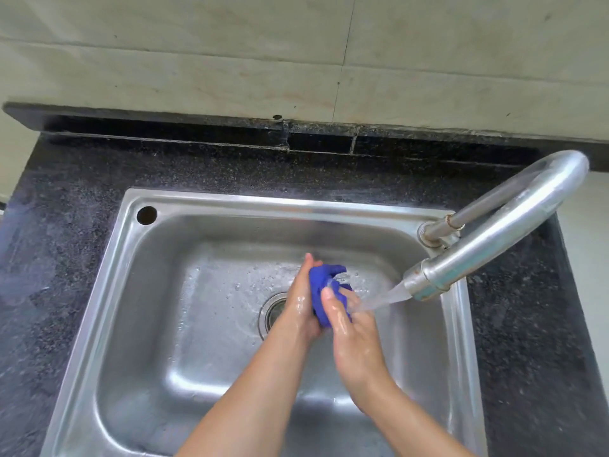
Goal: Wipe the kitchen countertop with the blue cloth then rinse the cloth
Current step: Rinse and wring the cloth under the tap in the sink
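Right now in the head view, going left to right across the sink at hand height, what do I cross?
Countertop → sink rim → drain → left hand → blue cloth → right hand → water stream → faucet spout.

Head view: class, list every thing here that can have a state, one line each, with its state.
faucet: running, stream hitting the cloth.
blue cloth: wet, bunched between both hands.
left hand: wet, pressed flat against the cloth.
right hand: wet, thumb and fingers gripping the cloth.
sink: wet, droplets, not filled.
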